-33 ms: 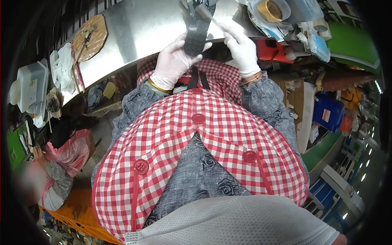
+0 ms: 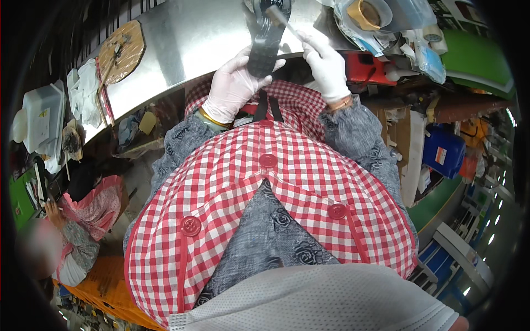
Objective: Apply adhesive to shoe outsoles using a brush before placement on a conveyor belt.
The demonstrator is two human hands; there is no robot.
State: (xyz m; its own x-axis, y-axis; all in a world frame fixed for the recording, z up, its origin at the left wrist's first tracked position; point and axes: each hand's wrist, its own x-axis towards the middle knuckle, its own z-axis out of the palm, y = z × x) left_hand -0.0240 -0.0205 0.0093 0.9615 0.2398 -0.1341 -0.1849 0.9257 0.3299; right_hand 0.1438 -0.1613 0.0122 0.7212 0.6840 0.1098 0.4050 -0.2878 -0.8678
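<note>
In a white glove, my left hand (image 2: 234,85) grips the heel end of a black shoe sole (image 2: 265,51), with the thumb at its right edge. The sole stands out away from me over the metal bench, and its far end runs to the top of the picture. My right hand (image 2: 327,66), gloved too, is closed on the thin handle of a small brush (image 2: 280,19). The brush's head lies over the front part of the sole, which looks shiny there. Whether the bristles touch it I cannot tell.
The metal bench (image 2: 187,38) curves across the top. At its left are a round brown board (image 2: 122,49), a white glove (image 2: 85,91) and a plastic container (image 2: 44,118). At the right stand a plastic tub (image 2: 381,14) and a red container (image 2: 367,69). A co-worker (image 2: 83,220) sits at lower left.
My right hand and the brush have shifted very slightly over the front of the sole. The left hand keeps its grip with hardly any movement.
</note>
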